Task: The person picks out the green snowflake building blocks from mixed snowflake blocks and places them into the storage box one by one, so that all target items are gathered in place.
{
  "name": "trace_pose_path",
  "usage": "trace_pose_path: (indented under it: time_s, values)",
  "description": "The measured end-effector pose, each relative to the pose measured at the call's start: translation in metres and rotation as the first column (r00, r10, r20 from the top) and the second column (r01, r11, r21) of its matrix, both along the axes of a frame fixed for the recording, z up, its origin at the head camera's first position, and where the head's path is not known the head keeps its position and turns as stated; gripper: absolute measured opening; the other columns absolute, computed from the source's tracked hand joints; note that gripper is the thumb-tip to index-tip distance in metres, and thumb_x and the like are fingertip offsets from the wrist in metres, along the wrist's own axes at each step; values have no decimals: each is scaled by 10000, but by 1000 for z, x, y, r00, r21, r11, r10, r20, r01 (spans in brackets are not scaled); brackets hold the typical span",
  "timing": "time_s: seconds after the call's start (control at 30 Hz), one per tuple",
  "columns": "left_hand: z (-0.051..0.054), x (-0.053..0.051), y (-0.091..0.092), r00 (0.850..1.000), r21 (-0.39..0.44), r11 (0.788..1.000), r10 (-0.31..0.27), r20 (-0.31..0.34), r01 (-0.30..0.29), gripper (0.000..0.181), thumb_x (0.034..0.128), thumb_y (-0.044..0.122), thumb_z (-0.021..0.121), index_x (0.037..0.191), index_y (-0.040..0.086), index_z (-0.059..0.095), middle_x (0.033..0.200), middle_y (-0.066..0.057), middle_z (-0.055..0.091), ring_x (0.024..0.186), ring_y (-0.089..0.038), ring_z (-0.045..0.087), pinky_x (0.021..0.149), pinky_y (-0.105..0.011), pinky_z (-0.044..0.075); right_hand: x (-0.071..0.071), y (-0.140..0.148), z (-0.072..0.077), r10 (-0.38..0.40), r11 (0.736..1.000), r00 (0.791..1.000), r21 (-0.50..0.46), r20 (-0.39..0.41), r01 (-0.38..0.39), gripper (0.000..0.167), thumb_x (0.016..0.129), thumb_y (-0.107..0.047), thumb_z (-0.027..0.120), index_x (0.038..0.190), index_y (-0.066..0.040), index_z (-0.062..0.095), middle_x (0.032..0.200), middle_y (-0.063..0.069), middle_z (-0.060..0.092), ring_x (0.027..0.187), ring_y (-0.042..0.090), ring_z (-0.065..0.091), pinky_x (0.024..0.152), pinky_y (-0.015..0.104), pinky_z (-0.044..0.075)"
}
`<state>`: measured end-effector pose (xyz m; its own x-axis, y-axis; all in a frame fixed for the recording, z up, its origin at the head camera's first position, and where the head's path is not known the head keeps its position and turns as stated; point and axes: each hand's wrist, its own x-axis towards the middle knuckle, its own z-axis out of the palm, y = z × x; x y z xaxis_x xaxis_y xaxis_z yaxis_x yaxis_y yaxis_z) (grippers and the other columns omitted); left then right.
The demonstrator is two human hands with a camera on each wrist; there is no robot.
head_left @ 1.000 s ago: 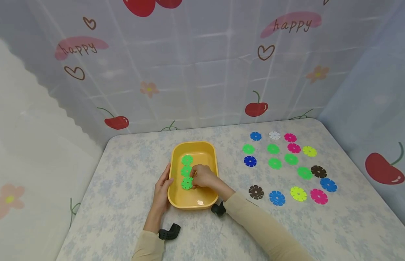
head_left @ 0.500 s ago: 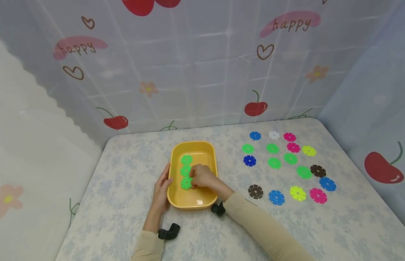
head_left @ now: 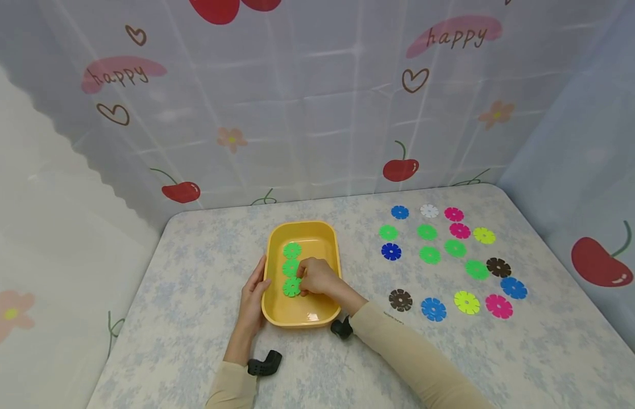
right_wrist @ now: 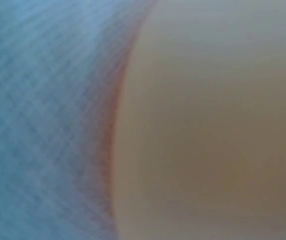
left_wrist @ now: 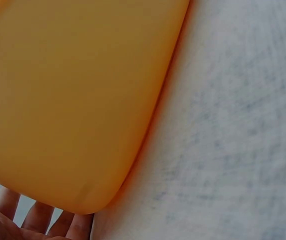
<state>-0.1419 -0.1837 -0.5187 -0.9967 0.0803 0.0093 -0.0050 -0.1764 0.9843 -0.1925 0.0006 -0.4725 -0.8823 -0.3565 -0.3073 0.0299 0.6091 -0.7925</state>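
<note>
A shallow yellow plastic tray with rounded corners [head_left: 291, 313] sits on the pale, blue-mottled cloth-covered tabletop [head_left: 194, 267], left of its middle and well in from the left edge. Inside, three flat green notched plastic discs line up in a column along the tray's left side: a far disc [head_left: 292, 250], a middle disc [head_left: 290, 267] and a near disc [head_left: 291, 287], all lying close together.

The person's left hand [head_left: 252, 301] grips the tray's left wall, thumb over the rim and the other fingers along the outside. The right hand [head_left: 318, 276] reaches in over the tray's right side, its fingers bent downward at the right edge of the middle and near discs; I can't tell whether they pinch one, and the right wrist view is too blurred to help. Both arms wear beige sleeves [head_left: 414, 355], with a black device [head_left: 266, 363] at the left wrist and another [head_left: 341, 328] at the right.

Toward the tabletop's right edge and far right corner lie scattered loose notched discs: five green [head_left: 455, 248], three lighter blue [head_left: 433, 309], one dark blue [head_left: 391, 251], three pink [head_left: 498, 306], two yellow [head_left: 467, 303], two dark brown [head_left: 401, 300] and one white [head_left: 429, 211]
</note>
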Motion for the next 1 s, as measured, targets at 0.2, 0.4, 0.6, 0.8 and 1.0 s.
trace_pose_path:
  time_s: [0.2, 0.4, 0.6, 0.8, 1.0]
  values:
    - [0, 0, 0, 1000, -15, 1000, 1, -8, -1, 569, 1034, 94, 385, 1574, 193, 236, 1645, 11, 161, 1510, -199, 170, 1098, -172, 354, 1, 0, -1, 3, 1000, 1000, 22, -25, -2, 173, 798, 58, 670, 958, -7, 673, 611, 74, 675, 545, 177, 660, 460, 197, 420]
    - [-1, 0, 0, 1000, -18, 1000, 3, -15, -3, 568, 1036, 94, 386, 1576, 166, 225, 1648, -9, 150, 1513, -207, 150, 1092, -147, 355, 1, -1, -1, -6, 999, 1000, 41, -27, 7, 191, 786, 53, 679, 966, -11, 674, 615, 55, 682, 541, 181, 646, 457, 197, 411]
    - [-1, -1, 0, 1000, -1, 1000, 1, -17, -1, 567, 1034, 97, 390, 1574, 172, 233, 1647, -1, 159, 1512, -203, 155, 1097, -166, 354, 2, -1, 1, -6, 997, 999, 71, -34, 9, 217, 796, 26, 692, 1008, -10, 663, 626, 44, 682, 549, 162, 637, 485, 205, 424]
    - [-1, -1, 0, 1000, 4, 1000, -1, -14, 1, 568, 1034, 121, 410, 1573, 176, 239, 1646, 3, 163, 1511, -193, 155, 1097, -155, 350, 1, 1, 1, -1, 999, 999, 46, -32, 3, 210, 808, 27, 683, 1012, -7, 645, 658, 47, 664, 561, 155, 661, 496, 216, 465]
    - [-2, 0, -2, 1000, -3, 1000, -6, -21, 6, 565, 1041, 120, 408, 1574, 183, 235, 1646, 11, 156, 1512, -196, 159, 1091, -158, 363, 0, 2, 2, 36, 995, 998, -91, -48, -40, 188, 836, 6, 686, 1018, 1, 643, 670, 67, 654, 606, 201, 679, 522, 241, 491]
